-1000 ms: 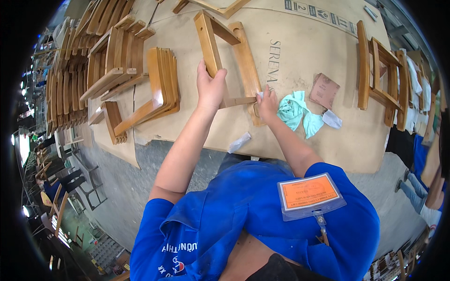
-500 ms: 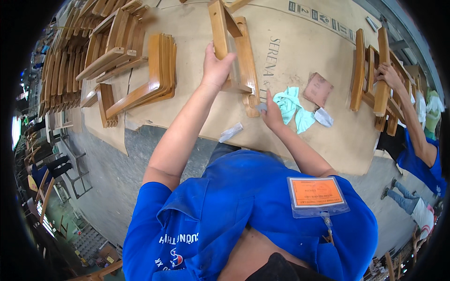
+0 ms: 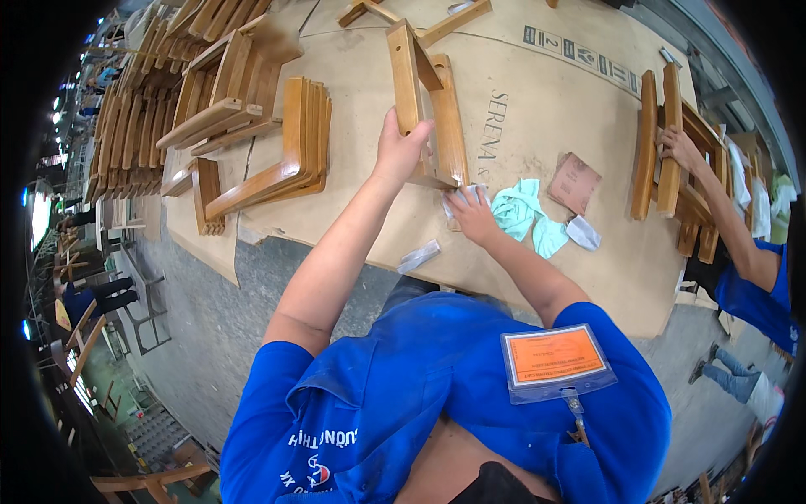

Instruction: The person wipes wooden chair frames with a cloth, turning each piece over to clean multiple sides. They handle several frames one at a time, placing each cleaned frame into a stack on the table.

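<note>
A brown varnished wooden frame (image 3: pixel 406 80) stands on the cardboard-covered table in front of me. My left hand (image 3: pixel 403 151) is wrapped round its near upright. Low on the frame, at the near end of its right bar, my right hand (image 3: pixel 473 216) presses a folded piece of grey sandpaper (image 3: pixel 479 191); the fingers partly cover it. A crumpled mint-green cloth (image 3: pixel 516 206) lies just right of that hand. Beyond the cloth are a reddish-brown sandpaper sheet (image 3: pixel 574 183) and a small grey-white folded piece (image 3: pixel 583 233).
Another folded grey piece (image 3: pixel 419 257) lies by the table's near edge. Nested wooden frames (image 3: pixel 294 160) stand at left, with taller stacks (image 3: pixel 126 143) behind. More wooden parts (image 3: pixel 453 23) lie at the far edge. At right, a co-worker's hand (image 3: pixel 682 151) holds another frame (image 3: pixel 669 168).
My right hand has shifted slightly left, from beside the frame's bar onto its near end, with the sandpaper now under its fingers. My left hand keeps its hold. The whole view has shifted slightly.
</note>
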Demonstrator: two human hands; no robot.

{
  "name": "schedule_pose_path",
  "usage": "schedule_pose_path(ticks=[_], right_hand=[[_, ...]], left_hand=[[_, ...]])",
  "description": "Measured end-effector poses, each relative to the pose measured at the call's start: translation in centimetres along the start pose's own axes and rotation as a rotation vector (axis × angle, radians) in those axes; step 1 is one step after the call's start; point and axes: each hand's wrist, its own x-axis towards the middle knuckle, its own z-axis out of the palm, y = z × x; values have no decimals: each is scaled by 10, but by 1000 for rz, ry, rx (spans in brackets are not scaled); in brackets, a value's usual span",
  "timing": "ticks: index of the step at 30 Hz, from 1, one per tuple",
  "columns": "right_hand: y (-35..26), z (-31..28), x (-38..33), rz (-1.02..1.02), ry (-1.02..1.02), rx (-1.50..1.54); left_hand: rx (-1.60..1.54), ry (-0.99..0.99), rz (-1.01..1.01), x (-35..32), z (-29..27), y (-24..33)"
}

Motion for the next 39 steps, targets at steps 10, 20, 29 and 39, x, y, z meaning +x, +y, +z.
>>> schedule_pose_path(ticks=[10, 20, 29, 39], right_hand=[[-14, 21, -5, 77, -147, 83], [-20, 19, -7, 57, 25, 48], [-24, 13, -8, 78, -15, 69], [-24, 16, -2, 109, 16, 95]], left_hand=[[72, 9, 186, 18, -5, -40], [53, -2, 25, 9, -1, -22], [78, 40, 64, 12, -2, -35], [164, 64, 243, 21, -4, -49]])
